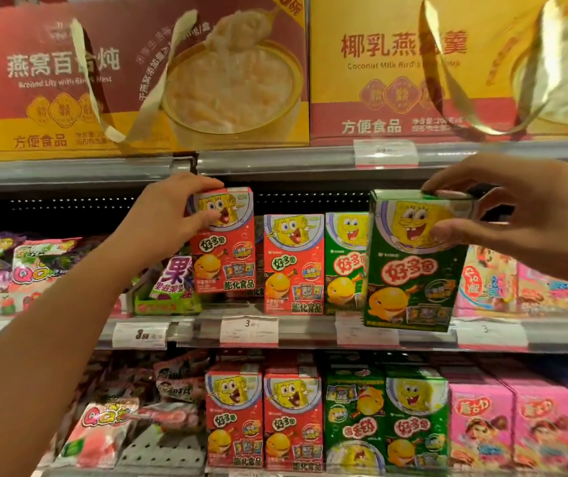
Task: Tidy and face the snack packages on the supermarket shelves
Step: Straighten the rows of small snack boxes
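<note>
My left hand (175, 215) grips the top left of a red cartoon snack box (224, 249), which is raised a little above the middle shelf (310, 330). My right hand (516, 215) pinches the top of a green snack box (413, 266) held out in front of the shelf, tilted slightly. Between them a second red box (292, 266) and another green box (344, 266) stand upright on the shelf, faces forward.
Large gift boxes (138, 74) fill the top shelf. Pink snack boxes (502, 284) stand to the right, candy bags (27, 270) to the left. The lower shelf holds more red boxes (261, 418), green boxes (385, 418) and pink boxes (509, 428). Price tags (248, 330) line the shelf edge.
</note>
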A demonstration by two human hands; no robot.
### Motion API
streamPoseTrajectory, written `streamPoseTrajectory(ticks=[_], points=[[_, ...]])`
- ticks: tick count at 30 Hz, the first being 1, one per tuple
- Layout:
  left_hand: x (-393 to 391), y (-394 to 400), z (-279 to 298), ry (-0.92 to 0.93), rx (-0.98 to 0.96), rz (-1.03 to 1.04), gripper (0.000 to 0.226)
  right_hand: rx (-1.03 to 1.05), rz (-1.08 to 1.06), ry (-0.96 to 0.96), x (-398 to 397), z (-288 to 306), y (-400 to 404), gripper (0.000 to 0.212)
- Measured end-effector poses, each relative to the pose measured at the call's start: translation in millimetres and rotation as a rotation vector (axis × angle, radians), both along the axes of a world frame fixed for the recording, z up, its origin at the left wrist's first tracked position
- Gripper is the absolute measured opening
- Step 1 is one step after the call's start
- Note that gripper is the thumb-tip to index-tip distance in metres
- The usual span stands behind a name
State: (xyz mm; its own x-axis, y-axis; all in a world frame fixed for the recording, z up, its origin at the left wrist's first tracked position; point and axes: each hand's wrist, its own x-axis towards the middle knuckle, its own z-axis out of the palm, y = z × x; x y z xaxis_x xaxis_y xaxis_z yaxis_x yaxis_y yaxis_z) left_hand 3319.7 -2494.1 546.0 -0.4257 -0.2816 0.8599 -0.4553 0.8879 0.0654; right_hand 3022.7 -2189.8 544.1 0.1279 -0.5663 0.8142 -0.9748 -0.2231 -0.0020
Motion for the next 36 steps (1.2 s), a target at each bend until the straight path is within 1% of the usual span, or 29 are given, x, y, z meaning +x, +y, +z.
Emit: streamPoseTrajectory(ticks=[7, 13, 17, 20, 24, 28, 31, 34, 36], points=[[-8.4, -4.8, -5.3, 0.029, 0.051, -0.089, 0.046, 0.037, 0.001, 0.008, -7.7, -4.5, 4.2, 0.047], [-12.7, -8.1, -13.6, -0.013, 0.090, -0.087, 0.046, 0.018, 0.020, 0.024, -10.6, -8.3, 4.8, 0.045], [-11.4, -12.8, -16.8, -0.060, 0.155, -0.082, 0.045, 0.014, -0.006, 0.033, -15.7, -9.9, 4.4, 0.047], [-9.0, -14.3, -18.4, -0.076, 0.218, -0.129, 0.042, 0.003, -0.033, 0.029, -21.1, -11.0, 2.3, 0.049], [-10.3, -14.0, -17.2, -0.098, 0.240, -0.115, 0.043, -0.042, -0.089, 0.042, -32.4, -13.4, -4.9, 0.039], [-13.3, -11.7, -17.7, -0.124, 0.134, -0.061, 0.052, -0.083, -0.155, 0.049, -39.6, -14.9, -9.3, 0.047], [-18.8, -3.6, -19.9, -0.100, -0.044, -0.002, 0.049, -0.125, -0.173, 0.014, -46.0, -13.5, -8.4, 0.051], [-33.7, 12.5, -22.1, -0.114, -0.225, 0.006, 0.044, -0.135, -0.177, 0.003, -53.2, -11.7, -9.0, 0.049], [-48.3, 27.1, -21.8, -0.146, -0.294, -0.028, 0.043, -0.122, -0.188, -0.020, -58.5, -11.0, -11.1, 0.046]])
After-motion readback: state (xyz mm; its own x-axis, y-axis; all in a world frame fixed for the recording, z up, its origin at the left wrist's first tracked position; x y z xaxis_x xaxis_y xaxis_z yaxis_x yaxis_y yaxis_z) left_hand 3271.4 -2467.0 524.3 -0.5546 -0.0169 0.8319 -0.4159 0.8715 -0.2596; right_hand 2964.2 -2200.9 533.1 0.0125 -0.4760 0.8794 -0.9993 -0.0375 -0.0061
